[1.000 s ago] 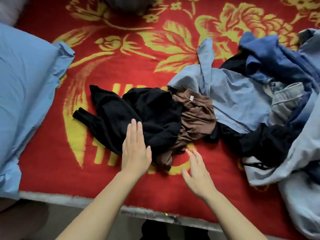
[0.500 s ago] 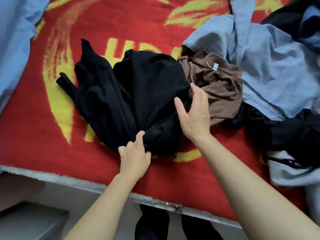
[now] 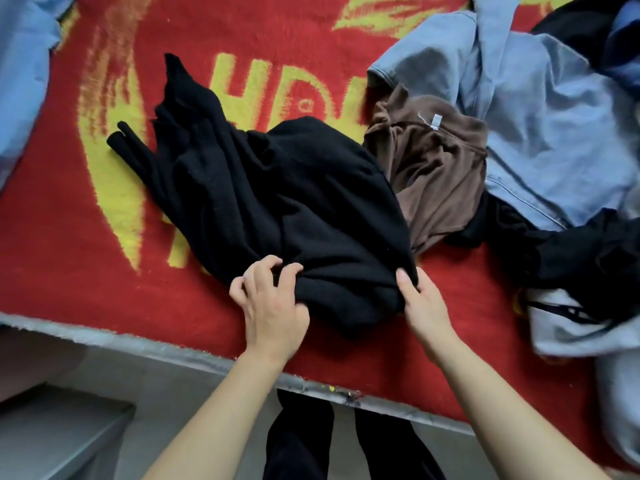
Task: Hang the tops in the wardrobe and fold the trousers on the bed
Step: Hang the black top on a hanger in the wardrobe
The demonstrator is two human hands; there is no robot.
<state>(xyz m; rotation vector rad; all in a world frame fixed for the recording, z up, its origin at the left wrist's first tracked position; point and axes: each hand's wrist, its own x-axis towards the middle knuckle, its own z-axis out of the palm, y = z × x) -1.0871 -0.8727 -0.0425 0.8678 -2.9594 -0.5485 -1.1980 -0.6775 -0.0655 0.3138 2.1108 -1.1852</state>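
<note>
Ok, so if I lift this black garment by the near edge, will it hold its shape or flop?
Probably floppy: the black garment lies in soft creases and bunches where the left hand grips it. It will likely drag rather than slide on the fuzzy red blanket. It lies against the brown garment, which may tug along.

A black garment [image 3: 277, 202] lies crumpled on a red-and-yellow blanket [image 3: 86, 244]. At its near edge the left hand [image 3: 273, 306] grips a bunch of cloth with curled fingers [image 3: 258, 271]. The right hand [image 3: 424, 301] pinches that edge further right. A brown garment [image 3: 440, 174] touches the black garment's right side, and a light blue shirt [image 3: 554, 133] lies beyond it.
</note>
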